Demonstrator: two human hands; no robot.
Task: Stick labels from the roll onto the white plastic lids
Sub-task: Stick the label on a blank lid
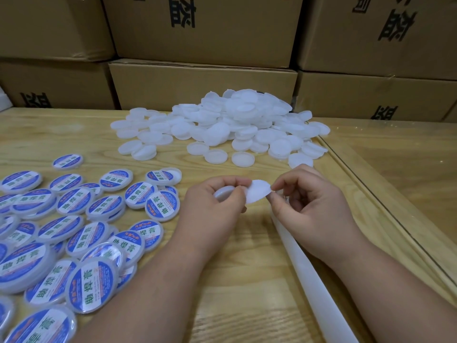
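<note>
The left hand (217, 201) holds a bare white lid (223, 193) just above the bench (247, 280); the right hand (309, 206) pinches a peeled label (257, 193) beside it. The grip on both looks firm. Next, I judge, the label needs centring and pressing flat onto the lid.

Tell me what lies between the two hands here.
In the head view, a round label, white side up, spans the gap: left hand and right hand each pinch an edge.

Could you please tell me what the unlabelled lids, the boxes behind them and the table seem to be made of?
Lids: probably plastic, milky white and slightly translucent, with moulded rims.
Boxes: brown cardboard, matte, with folded edges and black print.
Table: pale wood grain, possibly veneer or laminate; its glossy right edge looks like a clear cover sheet.
</note>
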